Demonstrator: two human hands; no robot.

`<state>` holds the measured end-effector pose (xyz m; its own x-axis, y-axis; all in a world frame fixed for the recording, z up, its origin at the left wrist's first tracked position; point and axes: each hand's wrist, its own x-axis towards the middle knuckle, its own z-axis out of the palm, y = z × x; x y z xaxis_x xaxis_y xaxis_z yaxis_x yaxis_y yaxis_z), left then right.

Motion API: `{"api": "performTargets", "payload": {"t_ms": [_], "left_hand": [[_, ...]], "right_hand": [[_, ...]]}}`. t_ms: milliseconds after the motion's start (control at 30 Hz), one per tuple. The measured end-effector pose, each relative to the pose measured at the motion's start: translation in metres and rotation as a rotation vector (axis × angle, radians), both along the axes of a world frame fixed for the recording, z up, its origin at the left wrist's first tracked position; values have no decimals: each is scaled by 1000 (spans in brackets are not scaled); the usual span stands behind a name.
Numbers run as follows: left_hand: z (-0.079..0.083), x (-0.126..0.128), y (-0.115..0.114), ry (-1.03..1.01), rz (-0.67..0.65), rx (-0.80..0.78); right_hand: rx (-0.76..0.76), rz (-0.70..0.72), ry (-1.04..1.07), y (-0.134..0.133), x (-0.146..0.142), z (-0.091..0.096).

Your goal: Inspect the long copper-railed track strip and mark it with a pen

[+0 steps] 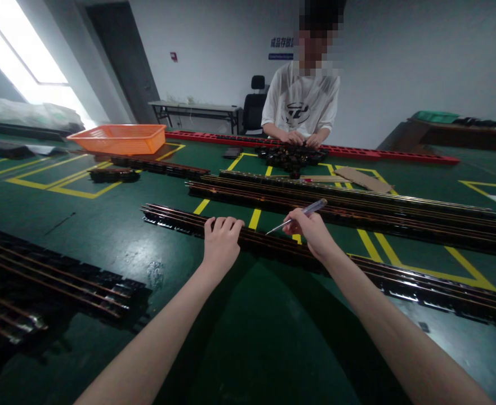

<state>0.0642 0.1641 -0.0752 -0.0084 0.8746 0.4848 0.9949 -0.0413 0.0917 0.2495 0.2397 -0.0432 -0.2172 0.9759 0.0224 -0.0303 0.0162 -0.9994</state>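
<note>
A long black strip with copper-coloured rods (pixel 420 287) runs slantwise across the green table in front of me. My left hand (pixel 223 244) is closed over it left of the middle, fingers bent across its far edge. In my right hand (pixel 309 229) is a screwdriver (pixel 314 206) with a clear handle and a thin metal shaft. The handle points up and to the right, while the tip reaches down to the strip just right of my left hand. Whether the tip touches a particular part is too small to tell.
More rodded strips (pixel 357 211) lie behind, and others (pixel 62 270) at the left. An orange basket (pixel 123 140) stands back left. Across the table, a person in a white shirt (pixel 300 101) handles a pile of black parts (pixel 290 159) by a red rail (pixel 400 156). Cardboard (pixel 363 179) lies nearby.
</note>
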Motion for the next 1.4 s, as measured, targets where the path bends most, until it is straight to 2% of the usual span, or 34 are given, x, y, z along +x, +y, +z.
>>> {"api": "performTargets", "payload": {"t_ms": [467,700,1033,1400], "left_hand": [[-2,-3,2,-1,-16,-2],[-4,-7,5,-49,-98,-21],[-3,-7,3,-85,-145,-41],[1,-8,0,-170,-280,-69]], "right_hand": [[-28,-39,12,0,1,3],[-25,-37,13,0,1,2],[-33,-27,21,2,1,-1],[-52,-28,18,-1,0,3]]}}
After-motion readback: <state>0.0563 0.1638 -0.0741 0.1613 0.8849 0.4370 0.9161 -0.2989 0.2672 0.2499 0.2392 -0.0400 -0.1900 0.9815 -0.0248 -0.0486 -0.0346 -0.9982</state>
